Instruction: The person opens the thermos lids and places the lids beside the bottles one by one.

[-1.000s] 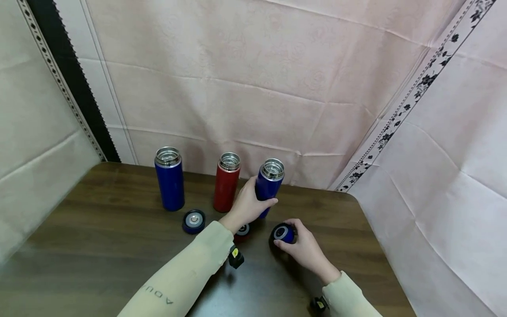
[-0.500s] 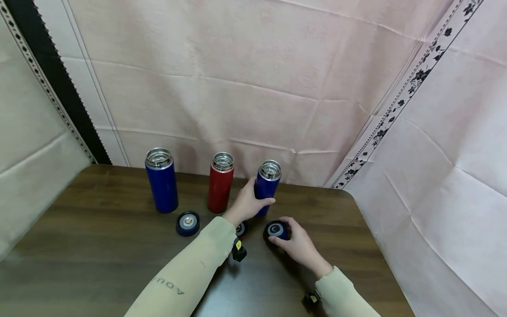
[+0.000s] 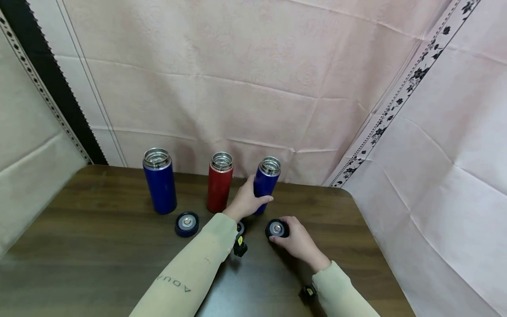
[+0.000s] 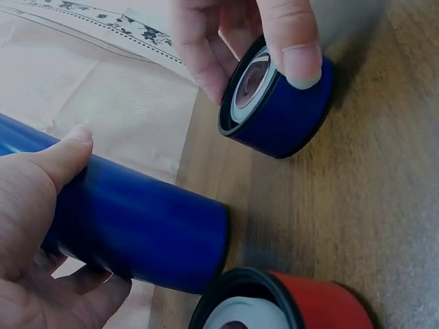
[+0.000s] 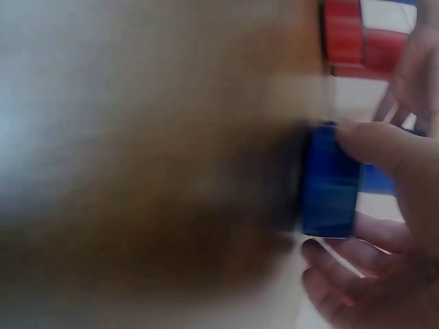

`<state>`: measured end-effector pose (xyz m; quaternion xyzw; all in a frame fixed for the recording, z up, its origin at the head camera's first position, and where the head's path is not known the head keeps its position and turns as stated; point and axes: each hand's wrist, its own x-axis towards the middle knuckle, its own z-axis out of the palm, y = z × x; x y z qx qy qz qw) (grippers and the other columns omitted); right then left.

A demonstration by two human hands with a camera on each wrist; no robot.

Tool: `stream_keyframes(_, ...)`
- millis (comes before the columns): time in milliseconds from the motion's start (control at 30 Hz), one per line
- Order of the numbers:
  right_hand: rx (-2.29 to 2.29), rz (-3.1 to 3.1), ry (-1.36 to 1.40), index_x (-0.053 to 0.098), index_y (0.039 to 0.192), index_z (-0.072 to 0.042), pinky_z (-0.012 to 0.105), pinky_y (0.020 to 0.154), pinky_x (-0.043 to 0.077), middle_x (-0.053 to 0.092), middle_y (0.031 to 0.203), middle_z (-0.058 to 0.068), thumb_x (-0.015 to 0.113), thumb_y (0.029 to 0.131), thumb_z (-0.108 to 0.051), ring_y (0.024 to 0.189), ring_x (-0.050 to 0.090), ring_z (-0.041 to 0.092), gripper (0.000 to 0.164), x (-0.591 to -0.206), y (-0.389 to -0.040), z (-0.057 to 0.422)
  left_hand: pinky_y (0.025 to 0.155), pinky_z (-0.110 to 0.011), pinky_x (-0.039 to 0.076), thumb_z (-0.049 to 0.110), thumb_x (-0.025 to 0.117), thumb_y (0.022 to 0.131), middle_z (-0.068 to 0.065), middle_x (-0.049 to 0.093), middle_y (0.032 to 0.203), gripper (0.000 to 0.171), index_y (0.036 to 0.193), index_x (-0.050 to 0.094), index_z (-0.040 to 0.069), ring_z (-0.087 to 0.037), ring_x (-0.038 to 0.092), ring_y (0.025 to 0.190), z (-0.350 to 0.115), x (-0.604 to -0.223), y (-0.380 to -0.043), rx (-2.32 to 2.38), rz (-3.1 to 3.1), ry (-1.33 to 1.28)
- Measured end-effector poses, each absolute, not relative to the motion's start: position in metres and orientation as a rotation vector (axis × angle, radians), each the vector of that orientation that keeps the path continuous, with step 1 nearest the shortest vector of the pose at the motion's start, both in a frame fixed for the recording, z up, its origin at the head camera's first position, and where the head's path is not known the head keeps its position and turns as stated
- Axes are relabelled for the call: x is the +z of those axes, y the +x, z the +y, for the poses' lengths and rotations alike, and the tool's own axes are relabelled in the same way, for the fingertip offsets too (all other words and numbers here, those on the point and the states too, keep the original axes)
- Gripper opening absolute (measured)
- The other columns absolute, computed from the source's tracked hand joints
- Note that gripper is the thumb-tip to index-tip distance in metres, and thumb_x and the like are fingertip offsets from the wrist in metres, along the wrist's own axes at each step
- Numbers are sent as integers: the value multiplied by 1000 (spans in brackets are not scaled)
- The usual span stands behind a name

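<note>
My left hand [image 3: 245,200] grips an uncapped blue thermos bottle [image 3: 264,182] around its side, thumb in front. The bottle leans slightly, its steel mouth facing up. In the left wrist view its dark base edge shows near the tabletop. To the right and nearer, my right hand [image 3: 300,243] holds a blue bottle lid [image 4: 288,110] between thumb and fingers, its hollow inner side up, low over the wood. A red lid [image 4: 326,298] lies below the blue bottle in the left wrist view, mostly covered by my left wrist in the head view.
An uncapped red bottle [image 3: 219,189] stands just left of my left hand. Farther left stands a second open blue bottle [image 3: 160,187], with its dark blue lid [image 3: 187,224] upturned in front. A hanging cloth [image 3: 253,110] closes off the wooden table's [image 3: 99,246] back.
The lid in my right hand has tipped from tilted to nearly level and lowered to the tabletop. My left hand keeps hold of the blue bottle. The head view has shifted slightly.
</note>
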<state>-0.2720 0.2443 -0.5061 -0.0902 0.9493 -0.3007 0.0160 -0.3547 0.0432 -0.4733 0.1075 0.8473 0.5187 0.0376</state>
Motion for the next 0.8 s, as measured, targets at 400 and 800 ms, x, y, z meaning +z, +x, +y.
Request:
stream_keyframes(400, -837, 2968, -210, 58, 121, -7, 43, 85, 49, 60, 110, 5, 84, 74, -38, 97, 57, 22, 62, -497, -277, 237, 103, -56, 36, 44, 74, 83, -9, 44, 144, 92, 153, 19, 19, -30, 47, 127, 40, -473, -358, 1626, 2588, 292)
stream_keyframes(800, -773, 2973, -157, 59, 118, -8, 44, 85, 47, 61, 108, 5, 84, 73, -39, 96, 56, 23, 61, -497, -274, 237, 104, -55, 36, 42, 74, 83, -8, 46, 142, 89, 152, 21, 21, -29, 47, 126, 43, -475, -353, 1625, 2580, 285)
